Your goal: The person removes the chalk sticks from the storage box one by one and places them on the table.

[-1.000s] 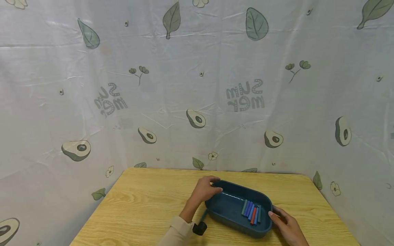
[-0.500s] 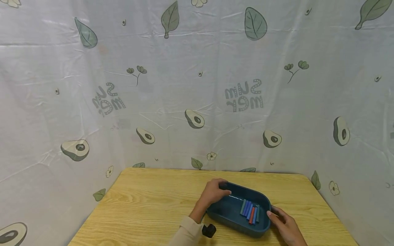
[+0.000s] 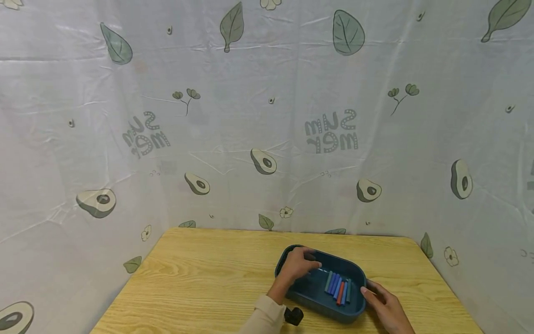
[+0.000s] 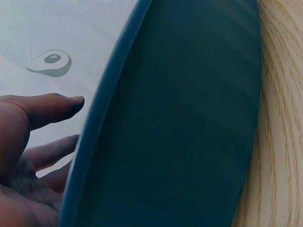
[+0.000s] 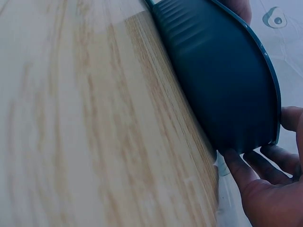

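The left hand (image 3: 297, 265) (in head view) partly hides the tray (image 3: 310, 288).

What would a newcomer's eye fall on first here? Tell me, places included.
First, probably, the red stick among blue and green sticks, in the right part of the dark blue tray. Then the left hand over the tray's left part, and the right hand holding its right end. Behind, a pale sheet printed with avocados fills most of the head view.

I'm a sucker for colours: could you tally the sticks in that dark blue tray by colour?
Green sticks: 2
Blue sticks, violet-blue included: about 4, as they lie close together
Red stick: 1
Total: about 7
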Motion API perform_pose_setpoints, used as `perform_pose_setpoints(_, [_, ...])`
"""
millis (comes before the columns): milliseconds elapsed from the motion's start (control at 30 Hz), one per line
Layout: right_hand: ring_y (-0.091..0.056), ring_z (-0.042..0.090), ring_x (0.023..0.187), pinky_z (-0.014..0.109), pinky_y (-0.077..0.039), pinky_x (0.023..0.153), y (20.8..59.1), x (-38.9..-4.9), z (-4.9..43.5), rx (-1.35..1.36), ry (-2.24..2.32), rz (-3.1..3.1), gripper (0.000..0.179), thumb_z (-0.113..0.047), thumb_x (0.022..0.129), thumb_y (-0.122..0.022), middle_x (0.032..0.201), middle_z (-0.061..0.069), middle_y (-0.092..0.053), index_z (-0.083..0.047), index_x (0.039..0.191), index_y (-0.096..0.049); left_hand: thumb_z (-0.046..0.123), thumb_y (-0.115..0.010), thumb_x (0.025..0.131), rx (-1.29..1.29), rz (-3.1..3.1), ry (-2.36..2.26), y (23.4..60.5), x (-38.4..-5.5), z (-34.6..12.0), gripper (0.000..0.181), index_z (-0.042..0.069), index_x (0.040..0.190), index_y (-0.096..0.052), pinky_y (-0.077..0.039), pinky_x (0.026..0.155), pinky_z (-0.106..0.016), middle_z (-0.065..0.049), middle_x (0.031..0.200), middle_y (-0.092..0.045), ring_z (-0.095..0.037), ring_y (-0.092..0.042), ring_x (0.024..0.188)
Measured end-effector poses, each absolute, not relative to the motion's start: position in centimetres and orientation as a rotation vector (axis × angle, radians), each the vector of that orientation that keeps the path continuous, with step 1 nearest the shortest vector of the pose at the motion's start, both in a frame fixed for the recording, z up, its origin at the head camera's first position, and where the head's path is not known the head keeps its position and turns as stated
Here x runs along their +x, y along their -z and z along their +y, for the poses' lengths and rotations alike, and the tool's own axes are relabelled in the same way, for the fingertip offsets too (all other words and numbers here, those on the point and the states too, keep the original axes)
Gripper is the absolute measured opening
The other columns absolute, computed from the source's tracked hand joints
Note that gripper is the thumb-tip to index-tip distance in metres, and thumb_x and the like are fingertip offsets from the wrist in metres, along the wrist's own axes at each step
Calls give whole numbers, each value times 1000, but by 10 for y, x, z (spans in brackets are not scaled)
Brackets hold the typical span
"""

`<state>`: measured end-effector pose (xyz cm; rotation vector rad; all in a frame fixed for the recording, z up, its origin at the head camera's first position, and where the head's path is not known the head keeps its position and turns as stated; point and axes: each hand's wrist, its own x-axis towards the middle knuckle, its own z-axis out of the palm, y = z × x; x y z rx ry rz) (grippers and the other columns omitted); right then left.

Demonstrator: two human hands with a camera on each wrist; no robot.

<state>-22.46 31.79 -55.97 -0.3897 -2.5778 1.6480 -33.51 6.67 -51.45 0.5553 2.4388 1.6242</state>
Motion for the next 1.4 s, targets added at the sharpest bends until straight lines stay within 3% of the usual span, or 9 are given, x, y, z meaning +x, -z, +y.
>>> perform_pose_setpoints(267, [-57, 46, 142, 39, -61, 102, 559, -225, 317, -393, -1655, -2569, 77, -50, 109, -60, 159, 35, -48, 7, 158, -45, 10, -85, 90, 422, 2324, -1698, 522, -335, 86, 43, 1, 131, -73, -66, 71, -38, -10, 101, -81, -28, -79, 85])
perform_pose_setpoints(633, [-59, 45, 141, 38, -62, 100, 559, -224, 316, -362, -1660, -2557, 74, -46, 110, -60, 158, 35, -49, 8, 157, -46, -1, -87, 85, 214, 2280, -1737, 524, -329, 107, 33, -1, 116, -77, -67, 71, -45, -14, 94, -78, -27, -78, 83])
perform_pose_setpoints(833, [-61, 44, 139, 40, -62, 101, 561, -223, 317, -385, -1648, -2562, 74, -48, 109, -61, 157, 34, -51, 7, 157, -48, -5, -91, 79, 156, 2440, -1660, 531, -326, 120, 26, 4, 102, -82, -66, 62, -38, -11, 88, -76, -21, -76, 73])
perform_pose_setpoints(1033, [-60, 44, 139, 44, -60, 105, 562, -223, 317, -402, -1659, -2569, 75, -50, 109, -60, 158, 33, -51, 6, 157, -48, -5, -97, 68, 126, 2655, -1527, 536, -324, 128, 31, 10, 92, -84, -61, 55, -31, -9, 89, -78, -18, -71, 66])
perform_pose_setpoints(1267, [-58, 45, 141, 39, -62, 101, 561, -225, 317, -396, -1659, -2561, 76, -49, 109, -61, 158, 34, -50, 7, 157, -47, 5, -104, 60, 149, 2789, -1373, 581, -361, 140, 34, 23, 82, -85, -63, 70, -41, 0, 85, -78, -32, -72, 86])
perform_pose_setpoints(1400, [-58, 45, 142, 40, -61, 102, 562, -225, 317, -394, -1646, -2568, 76, -50, 109, -60, 158, 34, -51, 7, 157, -47, 5, -103, 58, 153, 2816, -1348, 594, -372, 142, 34, 26, 74, -83, -64, 71, -44, 2, 82, -77, -35, -72, 86])
